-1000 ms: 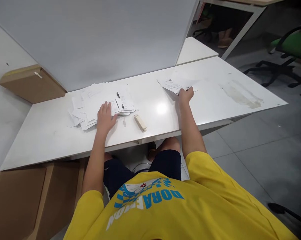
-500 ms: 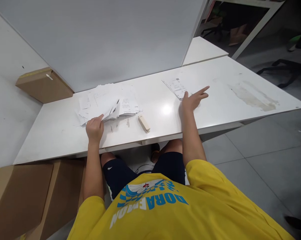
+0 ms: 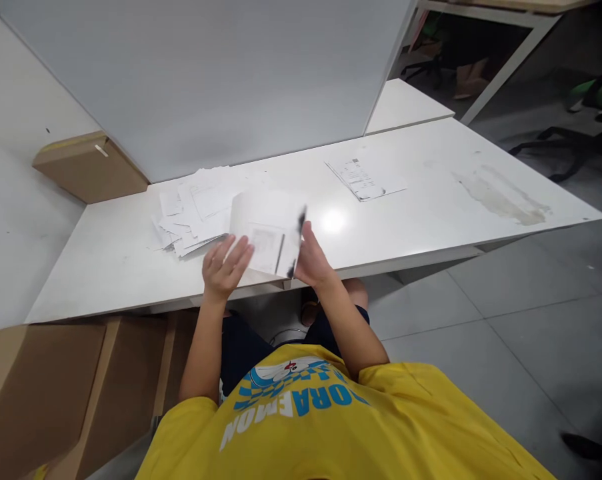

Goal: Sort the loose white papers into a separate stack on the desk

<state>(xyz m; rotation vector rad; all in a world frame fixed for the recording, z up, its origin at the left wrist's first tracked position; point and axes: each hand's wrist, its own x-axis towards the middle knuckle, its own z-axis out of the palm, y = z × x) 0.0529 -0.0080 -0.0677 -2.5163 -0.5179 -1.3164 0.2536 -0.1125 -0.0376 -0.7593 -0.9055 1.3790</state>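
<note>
Paper point(image 3: 265, 230) sits in front of me, over the desk's point(image 3: 105, 250) front edge, tilted up toward me, its lower edge about in line with the desk rim. Left hand point(image 3: 225, 270) grasps the lower left side, fingers across the front, thumb hidden; right hand point(image 3: 313, 259) is up against the right edge, thumb showing, fingers behind, can't tell if it pinches. Room to move runs right along the desk top, past the stack point(image 3: 363, 181) toward the stained right end, and left of the pile point(image 3: 198, 210); the grey panel point(image 3: 231, 80) bounds the back. Counts: two hands, one loose pile at left, one smaller stack at right, one cardboard box point(image 3: 91, 170) in the back left corner, at least two brown cartons point(image 3: 41, 387) below the desk. Paper looks white, pale faint print in a box, one dark bar, black marks along the right edge; blurred, print unreadable, can't count sheets.
</note>
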